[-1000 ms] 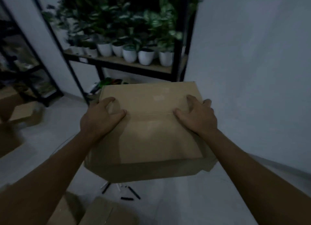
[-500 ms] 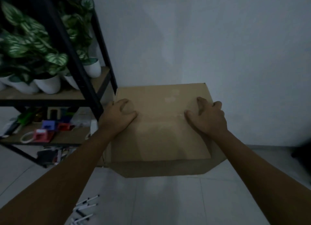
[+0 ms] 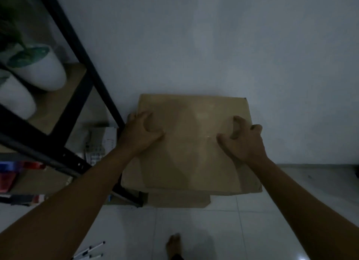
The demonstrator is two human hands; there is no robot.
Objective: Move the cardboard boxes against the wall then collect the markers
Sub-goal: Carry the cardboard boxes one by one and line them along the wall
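Cardboard box (image 3: 194, 143): at the wall (image 3: 213, 45), beside the shelf (image 3: 77, 51), seemingly atop another box. Left hand (image 3: 138, 136) and right hand (image 3: 241, 141) grip curled over its sides. Step: placing. Next: release, gather markers (image 3: 90, 250) on floor.

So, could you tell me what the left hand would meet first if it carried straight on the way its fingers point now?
The left hand grips the cardboard box, fingers pointing toward the wall. Going straight on, it would slide along the box top and probably meet the wall first, though depth is hard to judge in this dim view.
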